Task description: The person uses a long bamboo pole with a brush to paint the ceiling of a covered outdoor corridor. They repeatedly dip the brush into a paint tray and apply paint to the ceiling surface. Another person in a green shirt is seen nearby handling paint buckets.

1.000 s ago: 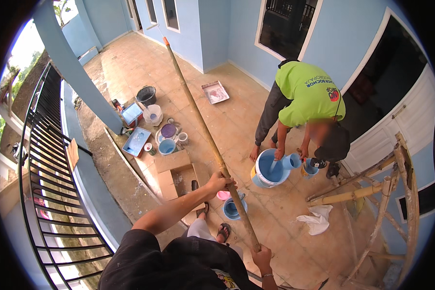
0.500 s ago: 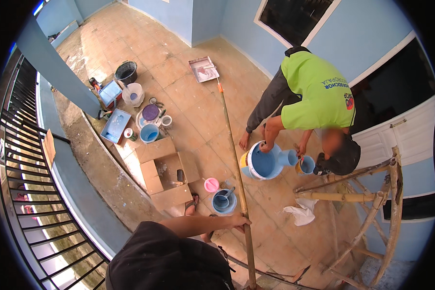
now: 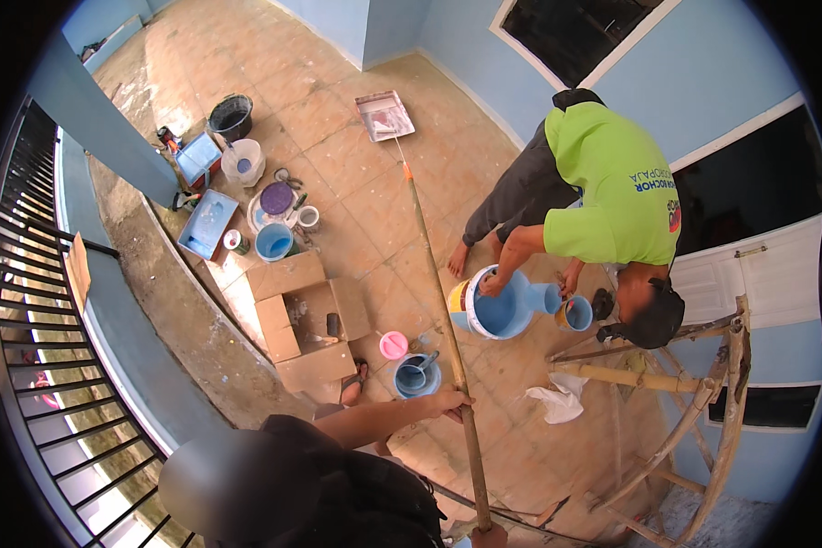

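My left hand (image 3: 449,403) is closed round a long bamboo pole (image 3: 440,315). Lower on the same pole, at the bottom edge, my right hand (image 3: 490,536) grips it, only partly in view. The pole slants away from me to an orange joint and a thin metal rod, ending in a paint roller (image 3: 385,127). That roller rests in a paint tray (image 3: 402,102) smeared with whitish paint. Just left of the pole, near my left hand, stand a small bucket of blue paint (image 3: 416,384) with a dipper (image 3: 426,362) in it, and a pink cup (image 3: 393,345).
At the right a co-worker (image 3: 603,183) in a lime shirt bends over a big bucket (image 3: 498,306) of blue paint, one hand inside. A bamboo scaffold (image 3: 694,402) stands nearer. Left are an open cardboard box (image 3: 279,315), blue trays (image 3: 207,226), several paint containers and a railing (image 3: 50,356).
My view has shifted slightly, and my right hand now shows on the pole at the lower edge. My left hand keeps its grip. The roller still lies in the tray.
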Tool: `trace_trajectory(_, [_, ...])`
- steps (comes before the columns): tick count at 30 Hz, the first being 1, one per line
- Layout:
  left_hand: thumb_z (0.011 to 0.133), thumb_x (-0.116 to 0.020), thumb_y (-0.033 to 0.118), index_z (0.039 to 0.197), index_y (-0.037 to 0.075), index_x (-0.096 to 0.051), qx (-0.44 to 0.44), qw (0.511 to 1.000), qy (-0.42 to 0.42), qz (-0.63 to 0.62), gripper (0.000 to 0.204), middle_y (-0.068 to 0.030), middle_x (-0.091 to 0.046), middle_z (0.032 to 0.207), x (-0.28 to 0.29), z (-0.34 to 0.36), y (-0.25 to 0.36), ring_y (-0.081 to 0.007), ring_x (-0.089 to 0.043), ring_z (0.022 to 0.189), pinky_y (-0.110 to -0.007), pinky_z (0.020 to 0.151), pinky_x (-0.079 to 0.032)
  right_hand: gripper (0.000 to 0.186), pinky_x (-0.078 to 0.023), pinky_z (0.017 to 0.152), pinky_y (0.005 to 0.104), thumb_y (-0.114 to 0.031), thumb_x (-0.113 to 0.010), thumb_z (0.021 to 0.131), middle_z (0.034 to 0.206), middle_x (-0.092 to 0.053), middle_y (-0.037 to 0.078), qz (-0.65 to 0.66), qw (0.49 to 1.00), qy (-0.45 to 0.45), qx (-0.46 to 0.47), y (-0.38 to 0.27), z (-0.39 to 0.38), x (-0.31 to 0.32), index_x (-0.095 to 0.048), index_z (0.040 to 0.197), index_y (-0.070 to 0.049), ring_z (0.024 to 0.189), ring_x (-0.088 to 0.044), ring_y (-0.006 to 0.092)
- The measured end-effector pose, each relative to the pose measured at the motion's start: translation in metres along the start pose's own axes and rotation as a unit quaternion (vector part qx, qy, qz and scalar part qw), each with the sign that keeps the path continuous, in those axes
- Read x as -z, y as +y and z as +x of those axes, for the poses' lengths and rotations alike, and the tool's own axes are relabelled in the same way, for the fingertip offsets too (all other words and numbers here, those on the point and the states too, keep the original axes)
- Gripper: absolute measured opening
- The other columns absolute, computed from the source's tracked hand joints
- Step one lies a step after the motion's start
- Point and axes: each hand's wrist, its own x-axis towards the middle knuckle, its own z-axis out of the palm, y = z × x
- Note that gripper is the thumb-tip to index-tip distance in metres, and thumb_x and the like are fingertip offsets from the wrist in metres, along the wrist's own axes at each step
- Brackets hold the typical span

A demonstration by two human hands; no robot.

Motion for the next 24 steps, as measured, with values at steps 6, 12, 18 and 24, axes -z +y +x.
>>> trace_trajectory(6, [0.092,-0.076,0.022,0.109,-0.010,-0.065,-0.060,0.985,0.156,0.032,0.037,-0.0192,-0.073,0.093,0.056,0.030,0.060,-0.0315,-0.075,0.073,-0.044,0.061,-0.065,0.021,-0.056,0.067,0.0478,-0.021,-0.074,0.076,0.073,-0.071,0.020,-0.030,0.997,-0.032,-0.065,-0.098,0.084,-0.010,-0.073,0.082,0.000,0.071,-0.071,0.0397])
trace_trajectory(12, [0.094,-0.075,0.025,0.106,-0.009,-0.067,-0.076,0.970,0.229,0.024,0.036,-0.0193,-0.072,0.091,0.087,0.061,0.089,-0.0318,-0.074,0.072,-0.044,0.059,-0.064,0.025,-0.058,0.076,0.0505,-0.022,-0.072,0.075,0.083,-0.073,0.024,0.010,0.997,-0.038,-0.062,-0.147,0.121,-0.013,-0.075,0.088,0.000,0.082,-0.073,0.0419])
trace_trajectory(18, [0.094,-0.075,0.027,0.104,-0.008,-0.068,-0.096,0.954,0.283,0.009,0.037,-0.0204,-0.071,0.088,0.095,0.060,0.115,-0.0331,-0.073,0.070,-0.044,0.057,-0.063,0.033,-0.059,0.079,0.0498,-0.025,-0.076,0.076,0.088,-0.074,0.024,0.011,0.998,-0.043,-0.047,-0.167,0.151,-0.026,-0.076,0.096,0.000,0.088,-0.073,0.0421])
trace_trajectory(24, [0.093,-0.075,0.027,0.105,-0.010,-0.067,-0.089,0.961,0.258,0.041,0.039,-0.0206,-0.070,0.085,0.078,0.039,0.104,-0.0334,-0.073,0.069,-0.044,0.057,-0.064,0.032,-0.059,0.078,0.0503,-0.025,-0.074,0.075,0.085,-0.073,0.025,0.017,0.997,-0.053,-0.058,-0.148,0.142,-0.021,-0.077,0.093,0.001,0.087,-0.073,0.0424])
